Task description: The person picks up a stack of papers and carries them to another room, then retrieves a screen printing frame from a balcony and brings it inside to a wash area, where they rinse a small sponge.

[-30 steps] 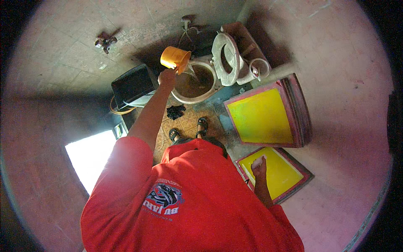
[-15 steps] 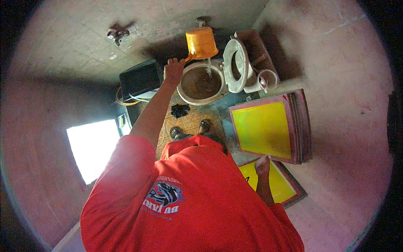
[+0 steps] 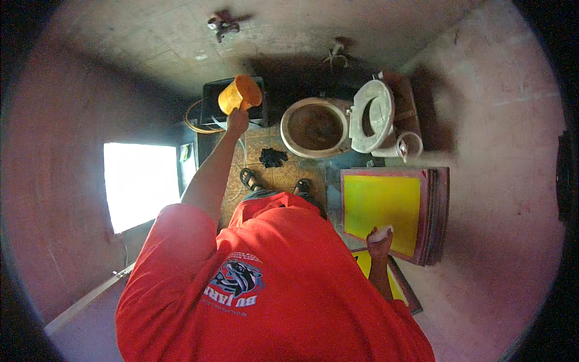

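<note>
Orange plastic, a handled scoop (image 3: 240,93), is what we see raised in the left hand (image 3: 237,120), whose fingers are wrapped around its handle; the scoop's long axis runs from the hand up and away, its open mouth turned up and to the right, over a dark tub (image 3: 212,99) at the wall, to the left of the toilet bowl (image 3: 313,127). The right hand (image 3: 379,242) is closed on a small pale object (image 3: 380,233), too washed out for us to tell what it is, and rests at the lower edge of a yellow mesh screen in a red frame (image 3: 381,211) that tops a stack of like frames beside the bowl. A second yellow frame (image 3: 398,288) lies below it, half hidden by the right forearm. The person's red shirt (image 3: 271,289) fills the lower picture and hides most of the floor; its printed emblem, dark blue and white, sits on the chest. Two sandalled feet (image 3: 248,178) show on the patterned tiles, near a dark crumpled rag (image 3: 272,157). A bright opening (image 3: 140,184) at left is burnt out to white, and the taps on the far wall are blurred
</note>
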`<state>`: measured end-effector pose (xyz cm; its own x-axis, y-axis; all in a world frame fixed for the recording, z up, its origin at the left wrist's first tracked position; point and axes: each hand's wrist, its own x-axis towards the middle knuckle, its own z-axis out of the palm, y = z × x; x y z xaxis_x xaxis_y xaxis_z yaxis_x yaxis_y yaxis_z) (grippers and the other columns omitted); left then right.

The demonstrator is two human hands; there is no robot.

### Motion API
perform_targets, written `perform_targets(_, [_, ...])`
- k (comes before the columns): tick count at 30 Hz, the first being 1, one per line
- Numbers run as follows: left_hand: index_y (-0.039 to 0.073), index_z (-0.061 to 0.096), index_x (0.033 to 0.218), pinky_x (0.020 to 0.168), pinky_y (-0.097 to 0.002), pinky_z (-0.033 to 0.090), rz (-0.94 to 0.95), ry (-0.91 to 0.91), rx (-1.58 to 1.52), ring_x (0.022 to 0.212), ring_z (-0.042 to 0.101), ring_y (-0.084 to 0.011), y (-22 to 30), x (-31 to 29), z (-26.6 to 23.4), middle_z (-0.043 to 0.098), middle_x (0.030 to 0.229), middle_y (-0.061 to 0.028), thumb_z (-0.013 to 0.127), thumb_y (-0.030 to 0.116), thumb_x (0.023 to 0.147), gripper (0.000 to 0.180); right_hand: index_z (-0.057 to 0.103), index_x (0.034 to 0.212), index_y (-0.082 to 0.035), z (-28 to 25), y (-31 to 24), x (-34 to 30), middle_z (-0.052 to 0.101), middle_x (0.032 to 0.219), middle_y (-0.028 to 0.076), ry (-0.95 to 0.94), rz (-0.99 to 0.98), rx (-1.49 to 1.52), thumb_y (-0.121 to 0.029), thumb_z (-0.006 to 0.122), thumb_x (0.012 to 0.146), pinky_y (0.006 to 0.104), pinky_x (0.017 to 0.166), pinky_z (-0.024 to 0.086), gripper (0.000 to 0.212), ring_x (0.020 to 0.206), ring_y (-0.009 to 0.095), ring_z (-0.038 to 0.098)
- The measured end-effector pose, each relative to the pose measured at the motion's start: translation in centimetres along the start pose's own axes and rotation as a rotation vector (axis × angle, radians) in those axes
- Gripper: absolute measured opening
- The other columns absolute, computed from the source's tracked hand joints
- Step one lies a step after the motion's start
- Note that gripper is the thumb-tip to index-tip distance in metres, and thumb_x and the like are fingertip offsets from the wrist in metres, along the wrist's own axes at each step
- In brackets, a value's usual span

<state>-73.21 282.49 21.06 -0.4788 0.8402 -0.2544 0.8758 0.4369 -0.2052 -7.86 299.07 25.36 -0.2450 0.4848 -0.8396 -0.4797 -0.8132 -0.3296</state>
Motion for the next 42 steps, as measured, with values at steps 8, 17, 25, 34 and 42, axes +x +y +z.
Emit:
perform_targets(8, [0.008, 0.053, 0.100, 0.074, -0.0390, 0.044, -0.020, 0.051, -0.914, 0.093, 0.053, -0.0235, -10.2, 0.1, 11.5, 0.054, 0.099, -0.0112, 0.060, 0.021, 0.073, 0.030, 0.049, 0.105, -0.009, 19.0, 7.1, 1.3, 0.057, 0.091, 0.011, -0.193, -0.045, -0.075, -0.045, 0.053, 0.076, 0.0336, 0.060, 0.047, 0.046, 0.073, 0.023, 0.056])
perform_targets(17, [0.005, 0.045, 0.117, 0.087, -0.0360, 0.039, -0.059, 0.053, -1.201, 0.104, 0.048, -0.0234, -12.5, -7.8, 9.9, 0.049, 0.114, -0.0120, 0.047, 0.022, 0.086, 0.036, 0.047, 0.104, -0.011, 37.5, 12.3, 11.5, 0.058, 0.088, 0.012, -0.351, 0.011, -0.334, -0.042, 0.049, 0.084, 0.0247, 0.042, 0.037, 0.037, 0.053, 0.014, 0.051])
perform_targets(25, [0.001, 0.059, 0.089, 0.059, -0.0294, 0.043, -0.975, 0.077, -1.140, 0.060, 0.053, -0.0174, -5.0, -42.3, 15.2, 0.058, 0.071, -0.0113, 0.052, 0.031, 0.085, 0.031, 0.047, 0.100, -0.016, 41.1, 11.3, 20.6, 0.057, 0.081, 0.008, -0.294, 0.005, -0.652, -0.030, 0.048, 0.083, 0.0246, 0.036, 0.035, 0.021, 0.052, 0.015, 0.051])
perform_targets(34, [0.003, 0.050, 0.089, 0.051, -0.0304, 0.044, -1.760, -0.303, -1.812, 0.057, 0.052, -0.0163, 14.7, -65.0, 15.3, 0.054, 0.068, -0.0065, 0.046, 0.041, 0.088, 0.038, 0.048, 0.090, -0.014, 42.6, 11.0, 23.5, 0.048, 0.068, 0.002, -0.128, -0.177, -0.922, -0.038, 0.051, 0.083, 0.0257, 0.037, 0.032, 0.025, 0.048, 0.014, 0.044])
perform_targets(42, [0.001, 0.051, 0.098, 0.061, -0.0321, 0.046, -1.745, -0.076, -2.058, 0.067, 0.054, -0.0179, 21.9, -57.8, 13.4, 0.056, 0.078, -0.0089, 0.045, 0.041, 0.088, 0.042, 0.046, 0.075, -0.014, 42.5, 9.1, 26.3, 0.042, 0.058, -0.001, -0.037, -0.294, -0.850, -0.046, 0.054, 0.079, 0.0269, 0.037, 0.031, 0.033, 0.045, 0.013, 0.042])
